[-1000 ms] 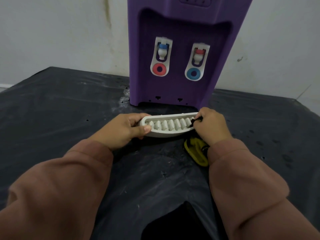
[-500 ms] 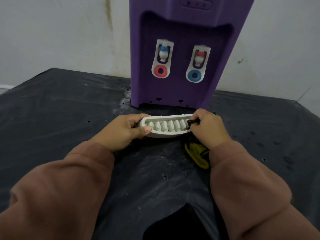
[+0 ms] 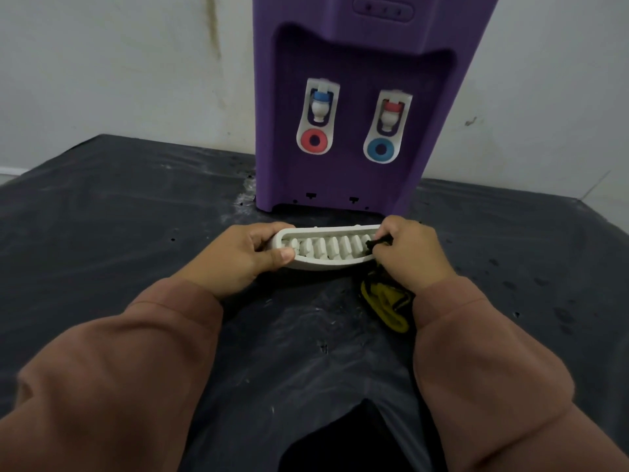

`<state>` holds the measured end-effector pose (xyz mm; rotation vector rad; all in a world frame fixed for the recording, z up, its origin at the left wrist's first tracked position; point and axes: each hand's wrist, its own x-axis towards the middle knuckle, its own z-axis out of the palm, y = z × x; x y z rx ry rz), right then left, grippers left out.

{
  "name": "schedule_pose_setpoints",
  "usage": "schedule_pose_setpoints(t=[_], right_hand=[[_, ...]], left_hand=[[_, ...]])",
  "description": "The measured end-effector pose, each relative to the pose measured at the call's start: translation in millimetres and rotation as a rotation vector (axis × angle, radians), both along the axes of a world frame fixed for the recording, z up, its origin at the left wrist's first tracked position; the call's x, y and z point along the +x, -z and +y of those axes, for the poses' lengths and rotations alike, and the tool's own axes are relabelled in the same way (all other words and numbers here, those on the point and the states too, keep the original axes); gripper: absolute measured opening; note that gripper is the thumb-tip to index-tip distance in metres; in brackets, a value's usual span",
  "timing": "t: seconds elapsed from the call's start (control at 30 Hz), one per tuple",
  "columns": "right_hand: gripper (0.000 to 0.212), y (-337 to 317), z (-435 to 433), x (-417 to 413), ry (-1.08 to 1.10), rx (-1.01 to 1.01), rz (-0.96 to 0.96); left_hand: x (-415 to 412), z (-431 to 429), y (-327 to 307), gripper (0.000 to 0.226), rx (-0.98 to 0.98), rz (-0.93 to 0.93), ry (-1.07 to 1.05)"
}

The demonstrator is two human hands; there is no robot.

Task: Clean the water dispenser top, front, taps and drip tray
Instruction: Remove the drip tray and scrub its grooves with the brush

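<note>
Your left hand (image 3: 238, 257) grips the left end of the white drip tray (image 3: 326, 250): the thumb lies across its near rim and the fingers curl over the far rim. Your right hand (image 3: 412, 253) is at the tray's right end, its fingertips pinching the dark end of a cloth (image 3: 384, 303) against the last ribs of the grille. The cloth's yellow part is bunched below that hand, just under the wrist, on the black sheet (image 3: 119, 216).

The tray is off the machine. You hold it tilted, grille towards you, just in front of the base of the purple water dispenser (image 3: 340, 56). Whether its underside touches the sheet I cannot tell.

The dispenser stands at the far edge of the sheet, against the white wall (image 3: 119, 63). In its recessed front are two taps. The left tap (image 3: 319, 105) has a blue cap above a red ring, and the right tap (image 3: 391, 112) has a red cap above a blue ring. A small button panel (image 3: 383, 10) sits at the top.

The sheet is scuffed with pale streaks around the dispenser's base and towards you. Both your arms are in brown sleeves (image 3: 119, 369).
</note>
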<state>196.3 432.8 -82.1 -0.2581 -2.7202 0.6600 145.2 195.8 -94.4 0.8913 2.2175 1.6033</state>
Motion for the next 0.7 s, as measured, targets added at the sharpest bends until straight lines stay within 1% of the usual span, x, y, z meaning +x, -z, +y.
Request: schedule_pose_setpoints(t=[0.1,0.17,0.3,0.37,0.6,0.7], right_hand=[[0.007,-0.2,-0.9,-0.1,-0.036,-0.018,-0.013],[0.008,3.2,1.7,-2.9,-0.015,0.014,-0.015],[0.011,9.2,15.4,-9.3,0.171,0.039,0.044],[0.013,10.1,18.6,-10.2,0.218,0.043,0.044],[0.010,6.0,12.1,-0.8,0.058,0.040,0.031],[0.010,7.2,13.6,-2.1,0.044,0.044,-0.030]], left_hand=[[-0.2,-0.9,-1.1,0.030,-0.011,0.012,-0.004],[0.0,-1.2,-1.2,0.029,-0.018,-0.001,0.011],[-0.3,-3.7,-3.5,0.030,-0.010,-0.025,0.027],[-0.2,-4.5,-3.8,0.030,-0.004,-0.035,0.031],[1.6,-3.4,-5.4,0.030,0.024,-0.039,0.020],[1.3,-4.7,-5.6,0.029,0.017,-0.050,0.020]])
